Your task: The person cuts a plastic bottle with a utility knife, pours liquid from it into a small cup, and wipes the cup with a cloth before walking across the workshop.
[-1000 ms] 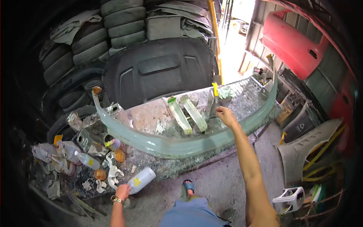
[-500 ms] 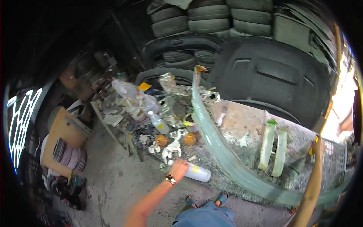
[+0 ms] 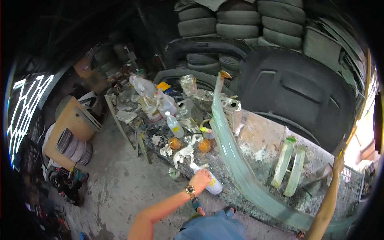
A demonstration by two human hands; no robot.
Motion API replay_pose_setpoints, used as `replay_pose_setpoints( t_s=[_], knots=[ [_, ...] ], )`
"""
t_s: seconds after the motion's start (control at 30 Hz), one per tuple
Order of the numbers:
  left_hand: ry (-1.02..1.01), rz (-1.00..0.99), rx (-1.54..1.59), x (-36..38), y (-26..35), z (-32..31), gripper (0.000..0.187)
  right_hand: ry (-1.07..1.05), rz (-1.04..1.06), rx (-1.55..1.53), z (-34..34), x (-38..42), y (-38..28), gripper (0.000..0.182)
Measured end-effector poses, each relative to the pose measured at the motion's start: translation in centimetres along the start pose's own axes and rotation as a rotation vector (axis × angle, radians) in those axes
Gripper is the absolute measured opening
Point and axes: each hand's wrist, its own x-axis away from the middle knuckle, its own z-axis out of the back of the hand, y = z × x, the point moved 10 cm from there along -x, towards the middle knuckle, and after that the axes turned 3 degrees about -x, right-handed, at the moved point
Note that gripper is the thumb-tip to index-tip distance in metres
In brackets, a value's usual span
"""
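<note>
My left hand [image 3: 200, 180] is wrapped round the upper part of a white plastic bottle [image 3: 215, 187] with a yellow label, which lies tilted at the table's near edge. At the right, my right hand [image 3: 339, 163] is raised over the table's far right end with a small yellow thing at its fingertips; what it grips is too small to make out. A long curved pale-green translucent part [image 3: 240, 168] lies across the table between my hands. White crumpled scraps [image 3: 184, 155] and two orange round objects [image 3: 205, 145] sit beyond my left hand.
Two narrow green-edged strips [image 3: 284, 162] lie on the table [image 3: 256, 128]. Another white bottle [image 3: 174, 125], bags and metal cans stand at its back left. A black car hood [image 3: 296, 88] and stacked tires [image 3: 238, 24] are behind. A wire rack [image 3: 354, 176] is at the right.
My left hand has moved slightly right and closed round the bottle, which has turned to a steeper angle. The whole view has shifted; my right hand remains at the right.
</note>
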Motion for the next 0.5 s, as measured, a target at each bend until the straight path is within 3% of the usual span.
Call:
replay_pose_setpoints(
  t_s=[0.13, 0.2, 0.23, 0.3, 0.37, 0.43, 0.5],
  knots=[
    [0.009, -0.011, -0.071, -0.9, -1.3, -1.1, 0.014, 0.036, -0.052, -0.035, 6.0, -0.4, -3.0, 0.046],
    [0.038, -0.021, -0.079, -1.3, -1.8, -1.6, 0.014, 0.039, -0.115, -0.219, 9.5, 0.1, -4.7, 0.044],
    [0.022, -0.012, -0.089, -1.4, -2.4, -2.1, 0.014, 0.224, 0.039, -0.205, 11.5, -0.1, -4.7, 0.045],
    [0.004, -0.011, -0.105, -1.4, -3.4, -2.8, 0.013, 0.331, 0.089, -0.502, 13.5, -0.5, -2.3, 0.043],
    [0.049, -0.025, -0.105, -1.7, -3.9, -3.0, 0.014, 0.289, 0.024, -0.861, 14.9, 0.5, 0.1, 0.037],
    [0.037, -0.046, -0.073, -2.2, -4.4, -3.7, 0.014, 0.254, 0.003, -0.827, 18.1, 5.4, -3.7, 0.034],
    [0.021, -0.065, -0.039, -2.4, -5.1, -4.3, 0.014, 0.143, -0.147, -1.136, 18.3, 11.0, -7.9, 0.033]
  ],
)
